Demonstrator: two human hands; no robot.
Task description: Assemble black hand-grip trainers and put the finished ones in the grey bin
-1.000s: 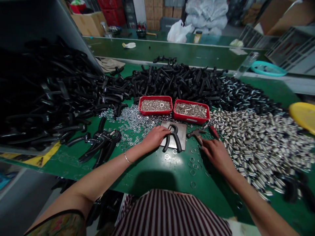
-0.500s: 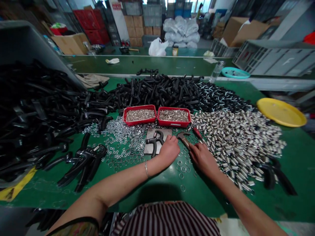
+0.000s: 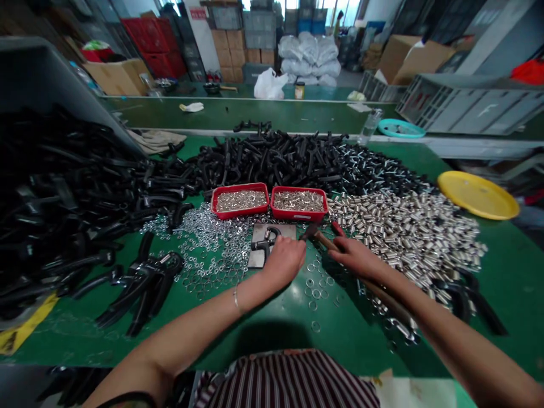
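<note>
On a square metal plate (image 3: pixel 256 259) lies a curved black part (image 3: pixel 260 245) with a small metal cylinder at its upper end. My left hand (image 3: pixel 284 260) is over the plate's right side, fingers curled, covering some of the black part; what the fingers hold is hidden. A hammer (image 3: pixel 326 241) is gripped round its wooden handle by my right hand (image 3: pixel 357 258). Its dark head is raised near my left fingertips, and the handle runs back under my right forearm. Just beyond my right hand lies a red-handled tool (image 3: pixel 338 228). Loose metal rings (image 3: pixel 315 293) lie between my hands.
Two red trays (image 3: pixel 240 213) (image 3: pixel 298 215) of small metal pieces stand behind the plate. Black parts (image 3: pixel 272 156) are heaped behind and left. Metal sleeves (image 3: pixel 408 232) are piled right, near a yellow lid (image 3: pixel 478 195). Small nuts and rings (image 3: pixel 212 243) are scattered left.
My right hand has lifted the hammer and turned it, so its handle now shows behind the hand. My left hand has shifted slightly left, further over the black part.
</note>
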